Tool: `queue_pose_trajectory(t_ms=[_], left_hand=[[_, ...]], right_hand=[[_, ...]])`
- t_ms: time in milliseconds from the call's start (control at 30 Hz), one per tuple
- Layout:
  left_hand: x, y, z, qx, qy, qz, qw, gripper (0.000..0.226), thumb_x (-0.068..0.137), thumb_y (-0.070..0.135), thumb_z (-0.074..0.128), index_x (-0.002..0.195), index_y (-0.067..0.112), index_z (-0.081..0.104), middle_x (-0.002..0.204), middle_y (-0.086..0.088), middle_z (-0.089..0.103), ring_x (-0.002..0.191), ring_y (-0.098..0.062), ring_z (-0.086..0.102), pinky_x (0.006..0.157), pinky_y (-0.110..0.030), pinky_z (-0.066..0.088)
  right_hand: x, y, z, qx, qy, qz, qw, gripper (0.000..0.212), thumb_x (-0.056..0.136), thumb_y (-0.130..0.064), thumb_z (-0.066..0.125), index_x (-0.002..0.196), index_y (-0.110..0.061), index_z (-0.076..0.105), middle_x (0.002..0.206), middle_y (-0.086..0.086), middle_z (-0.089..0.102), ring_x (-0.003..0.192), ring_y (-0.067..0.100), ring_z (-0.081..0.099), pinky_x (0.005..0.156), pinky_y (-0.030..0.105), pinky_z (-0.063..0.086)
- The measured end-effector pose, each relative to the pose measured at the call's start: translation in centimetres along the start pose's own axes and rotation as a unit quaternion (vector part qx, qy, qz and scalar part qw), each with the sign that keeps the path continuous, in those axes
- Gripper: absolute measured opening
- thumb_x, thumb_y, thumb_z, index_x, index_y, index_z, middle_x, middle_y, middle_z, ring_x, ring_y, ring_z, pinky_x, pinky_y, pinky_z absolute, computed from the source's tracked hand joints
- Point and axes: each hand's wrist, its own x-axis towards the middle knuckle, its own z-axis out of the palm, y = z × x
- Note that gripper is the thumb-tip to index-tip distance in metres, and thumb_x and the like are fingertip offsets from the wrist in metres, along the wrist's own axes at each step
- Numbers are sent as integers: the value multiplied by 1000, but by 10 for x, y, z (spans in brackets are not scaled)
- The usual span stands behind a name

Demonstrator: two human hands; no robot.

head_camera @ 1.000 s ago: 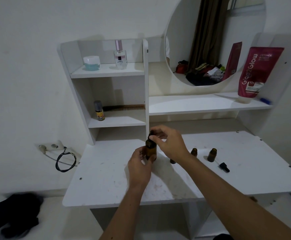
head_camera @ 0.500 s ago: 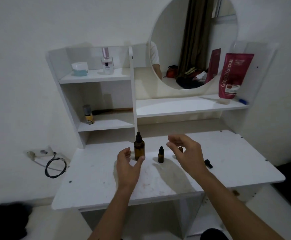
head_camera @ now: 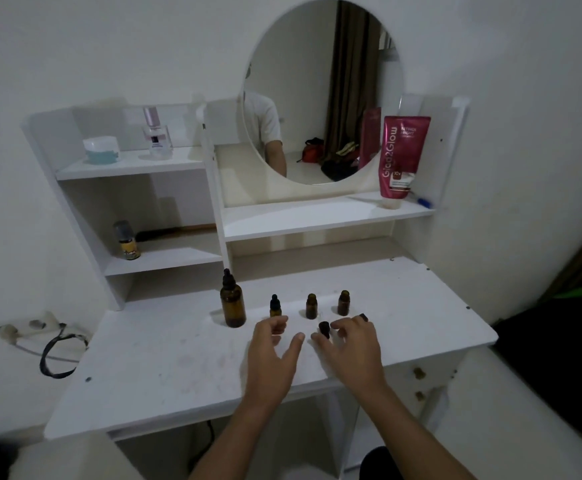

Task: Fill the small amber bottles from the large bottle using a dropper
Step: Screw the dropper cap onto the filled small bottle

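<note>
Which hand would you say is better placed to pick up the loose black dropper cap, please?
Probably the right hand: its curled fingertips already sit around the loose black dropper cap on the tabletop. The left hand hangs open just left of it, holding nothing.

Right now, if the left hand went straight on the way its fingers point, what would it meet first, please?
Probably the capped small bottle: the left hand points away from the person, its fingertips just short of that bottle. Depth is uncertain from one view; the large bottle stands further left, off that line.
</note>
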Motion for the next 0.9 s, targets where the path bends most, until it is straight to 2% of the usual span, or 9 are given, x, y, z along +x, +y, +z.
queue_pose_trajectory(t_ms=[100,200,300,400,533,633,733,833,900], left_hand=[[2,2,13,10,-29,1,1000,43,93,38,72,132,32,54,131,18,58,121,-2,56,99,-15,44],[9,2,20,38,-35,-9,999,49,96,38,68,140,25,53,141,10,57,129,-5,53,107,-24,43],[13,0,24,70,-49,-7,996,52,98,37,65,146,22,49,147,7,54,133,-8,50,112,-27,41],[17,2,30,83,-60,-7,995,53,99,33,63,148,21,47,151,6,50,137,-9,47,113,-23,35],[25,8,38,87,-70,-15,994,56,100,28,63,151,18,43,154,3,47,141,-13,44,112,-22,33],[32,12,46,79,-62,-24,995,57,100,24,63,152,15,41,154,2,47,141,-14,43,111,-22,32],[39,14,53,74,-49,-29,996,57,98,25,66,150,15,45,151,2,50,139,-16,46,112,-28,37],[44,15,58,66,-42,-22,997,52,97,25,68,145,15,50,143,1,57,132,-15,53,109,-31,44],[46,14,60,69,-33,-15,997,46,97,25,68,140,16,54,135,3,61,124,-13,58,103,-27,47]], right_hand=[[1,1,1,-18,13,-3,1000,35,91,-48,75,105,-16,77,113,-2,69,118,14,53,93,23,46],[0,3,0,-17,30,-6,999,28,94,-42,73,95,-15,78,106,-1,71,113,16,57,90,23,45],[-1,6,-1,-3,47,7,999,23,94,-40,74,93,-17,77,100,-3,72,108,13,59,86,20,43],[-2,8,-6,38,51,27,998,15,92,-36,77,93,-21,75,93,-8,69,97,10,61,80,19,43],[-4,12,-17,140,59,72,986,11,88,-26,82,92,-20,74,86,-11,72,82,4,68,78,22,56],[-7,17,-23,183,68,83,977,9,89,-23,83,90,-23,74,81,-14,73,77,-2,69,70,7,51],[-10,23,-28,221,71,90,969,12,89,-18,83,92,-25,73,83,-16,75,84,-9,69,71,2,50],[-11,27,-34,251,70,90,961,15,89,-12,81,96,-23,75,88,-15,78,85,-6,72,80,11,58],[-8,26,-39,265,73,79,958,17,90,-9,79,101,-22,77,93,-14,79,89,-3,74,85,16,60]])
